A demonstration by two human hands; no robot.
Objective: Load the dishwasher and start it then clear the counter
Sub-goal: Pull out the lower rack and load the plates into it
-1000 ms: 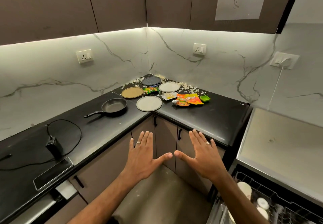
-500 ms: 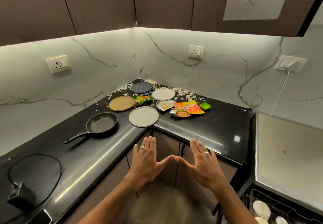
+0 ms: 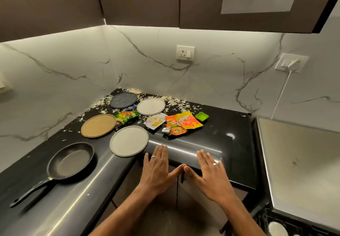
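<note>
With hands flat, frying pan handle points near-left

Glossy black stone counter mirrors the lights; the backsplash looks like veined marble. Matt dark frying pan at eight o'clock; shiny crinkled snack wrappers mid-counter.

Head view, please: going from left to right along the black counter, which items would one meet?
Frying pan → tan plate → grey plate nearest the edge → orange snack wrappers → small green dish.
</note>
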